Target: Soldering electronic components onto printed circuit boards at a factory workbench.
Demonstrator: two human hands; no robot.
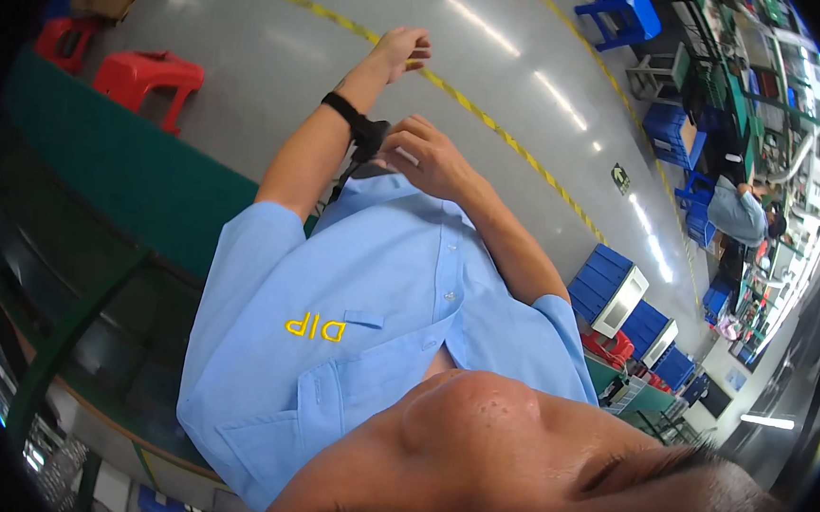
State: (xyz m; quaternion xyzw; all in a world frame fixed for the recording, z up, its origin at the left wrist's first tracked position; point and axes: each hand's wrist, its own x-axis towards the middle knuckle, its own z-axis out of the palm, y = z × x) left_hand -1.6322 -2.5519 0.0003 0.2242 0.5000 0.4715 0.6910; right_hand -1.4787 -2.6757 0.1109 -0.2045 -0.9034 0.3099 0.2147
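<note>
My left hand (402,54) is held out over the grey floor, its fingers loosely bent and apart, with nothing in them. A black strap (340,107) circles my left forearm near the wrist. On it sits a small black device (371,137), from which a dark cable or strap end hangs toward my light blue shirt (371,263). My right hand (433,160) reaches across my body, its bent fingers closed at the side of that device. The fingertips are partly hidden behind the hand.
A green bench (132,151) runs along the left, with a red stool (147,76) beyond it. Yellow-striped tape (495,124) crosses the floor. At right stand blue crates (601,279), a blue stool (626,19) and workbenches, where another person (738,212) bends forward.
</note>
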